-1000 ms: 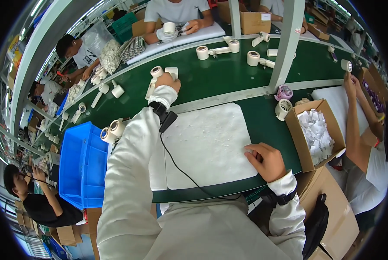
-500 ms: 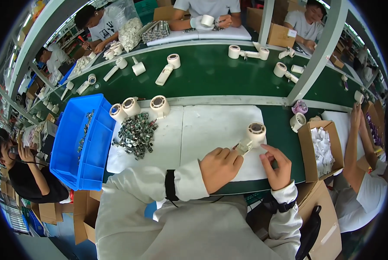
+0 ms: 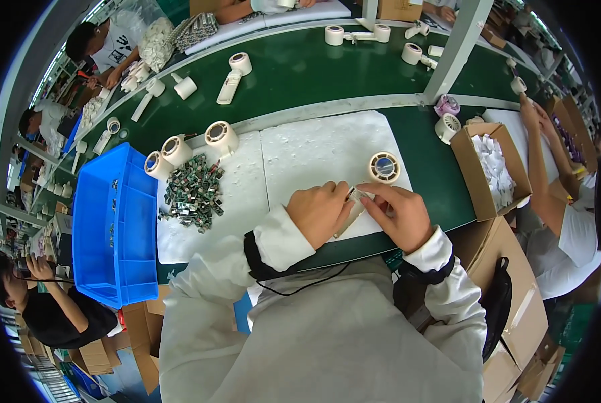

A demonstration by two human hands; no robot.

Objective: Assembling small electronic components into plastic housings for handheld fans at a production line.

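In front of me a cream-coloured handheld fan (image 3: 384, 168) lies at the right part of the white work mat, its round head facing up. Its handle runs toward me between my hands, with a pale stretch (image 3: 349, 221) showing below the fingers. My left hand (image 3: 319, 213) is closed on the handle from the left. From the right, my right hand (image 3: 404, 215) pinches at the handle's upper end, near the head; any small part between its fingertips is hidden. Left on the mat are a pile of small green circuit boards (image 3: 194, 195) and several fan heads (image 3: 221, 138).
A blue bin (image 3: 129, 269) with a few small parts stands left of the mat (image 3: 314, 148). At right is a cardboard box (image 3: 471, 181) of white pieces. More fans (image 3: 230, 87) lie on the green belt (image 3: 287, 67) beyond a metal rail. Other people sit around.
My right hand, apart with spread fingers before, has come in to the handle and pinches there. My left hand keeps hold of the fan. The whole view has shifted and tilted.
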